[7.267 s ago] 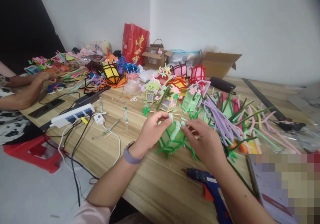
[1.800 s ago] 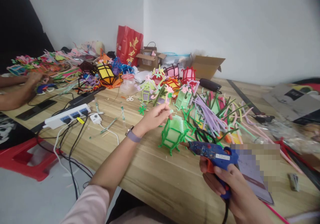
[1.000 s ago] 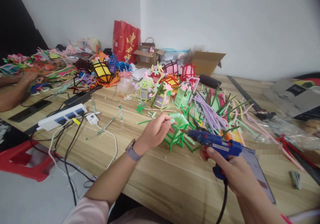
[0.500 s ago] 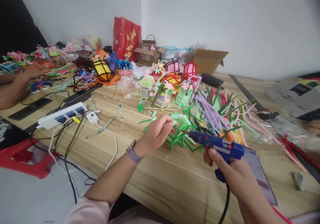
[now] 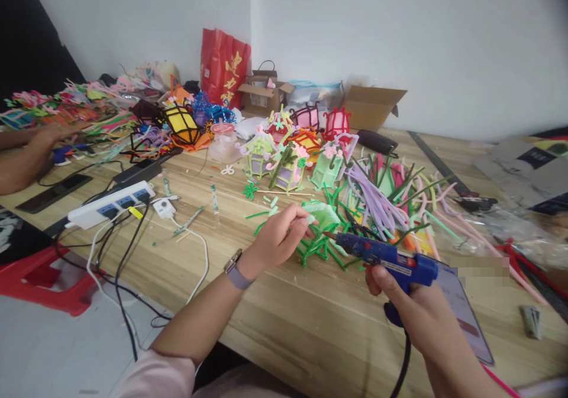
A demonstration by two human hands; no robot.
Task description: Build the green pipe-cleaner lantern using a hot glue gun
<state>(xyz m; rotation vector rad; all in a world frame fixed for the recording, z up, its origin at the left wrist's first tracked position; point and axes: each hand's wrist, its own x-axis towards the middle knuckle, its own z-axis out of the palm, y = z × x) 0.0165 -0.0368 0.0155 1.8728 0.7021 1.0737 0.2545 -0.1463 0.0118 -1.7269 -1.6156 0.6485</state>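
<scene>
My left hand pinches a small pale green piece at the top of a green pipe-cleaner lantern, which lies tipped on the wooden table. My right hand grips a blue hot glue gun. Its nozzle points left and nearly touches the lantern close to my left fingertips. A black cord hangs down from the gun's handle.
A heap of loose pipe cleaners lies right of the lantern, with several finished lanterns behind. A white power strip and cables sit at the left. Another person's hands work at the far left. Cardboard boxes and a red bag line the wall.
Since 7.3 s ago my right hand left the lantern and took up the glue gun. In the last second the gun's nozzle closed in on the lantern, which my left hand tipped over.
</scene>
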